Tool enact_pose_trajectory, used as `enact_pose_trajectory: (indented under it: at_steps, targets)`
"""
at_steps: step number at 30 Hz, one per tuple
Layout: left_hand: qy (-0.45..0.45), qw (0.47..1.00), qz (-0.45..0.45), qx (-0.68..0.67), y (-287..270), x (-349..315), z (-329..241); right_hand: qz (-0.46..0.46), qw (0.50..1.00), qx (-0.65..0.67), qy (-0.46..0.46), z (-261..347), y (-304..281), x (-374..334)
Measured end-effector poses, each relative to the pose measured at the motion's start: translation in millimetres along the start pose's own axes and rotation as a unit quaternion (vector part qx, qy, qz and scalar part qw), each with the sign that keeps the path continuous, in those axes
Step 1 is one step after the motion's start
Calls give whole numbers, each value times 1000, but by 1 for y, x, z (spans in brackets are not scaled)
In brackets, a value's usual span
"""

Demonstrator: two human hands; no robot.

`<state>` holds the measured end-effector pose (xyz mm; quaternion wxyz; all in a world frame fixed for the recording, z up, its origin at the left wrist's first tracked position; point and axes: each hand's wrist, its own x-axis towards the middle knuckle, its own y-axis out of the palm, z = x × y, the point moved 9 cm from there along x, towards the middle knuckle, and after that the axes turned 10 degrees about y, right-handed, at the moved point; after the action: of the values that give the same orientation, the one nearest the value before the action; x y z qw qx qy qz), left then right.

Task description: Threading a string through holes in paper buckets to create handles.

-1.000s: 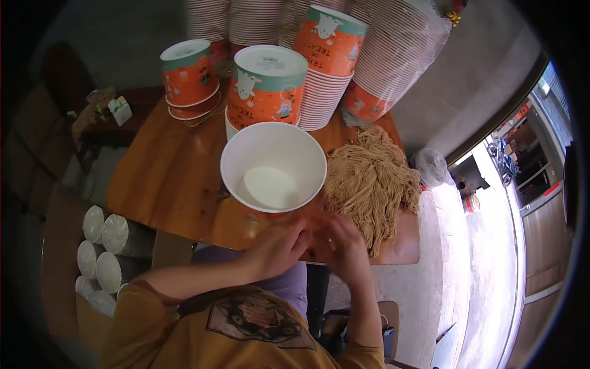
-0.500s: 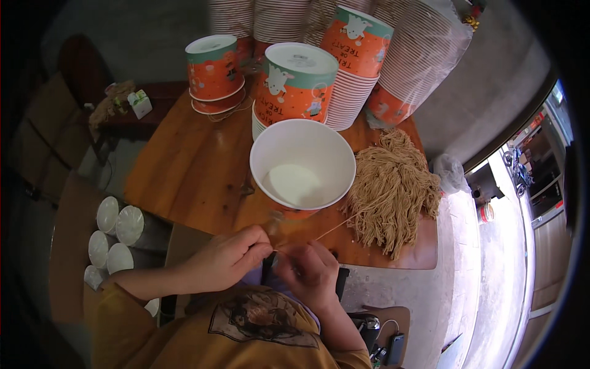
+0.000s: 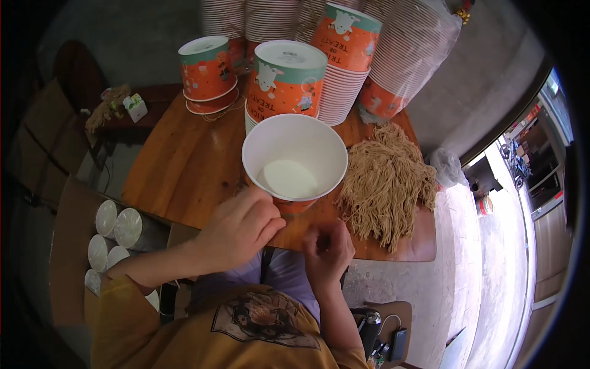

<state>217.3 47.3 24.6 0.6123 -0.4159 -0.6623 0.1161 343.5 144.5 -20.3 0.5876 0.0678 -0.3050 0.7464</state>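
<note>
Left hand and right hand curl, contents unclear; the paper tub looks light, dentable: hold its rim.

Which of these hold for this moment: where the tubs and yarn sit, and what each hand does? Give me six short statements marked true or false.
1. The open tub is white inside. True.
2. The tan yarn bundle lies on the wooden table. True.
3. The tan yarn bundle is left of the open tub. False: it is to the right.
4. The left hand and right hand are apart. True.
5. The right hand grips the open tub's rim. False: it is clear of the rim.
6. The left hand is spread flat. False: it is curled.
</note>
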Motion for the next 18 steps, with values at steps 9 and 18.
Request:
enact_pose_trajectory:
  at_steps: [9, 18]
  targets:
    - [55, 995, 60, 58, 11, 26, 6, -77, 983, -84, -142, 17, 8, -4]
    - [23, 998, 61, -11, 19, 31, 7, -90, 984, -71, -135, 10, 5, -2]
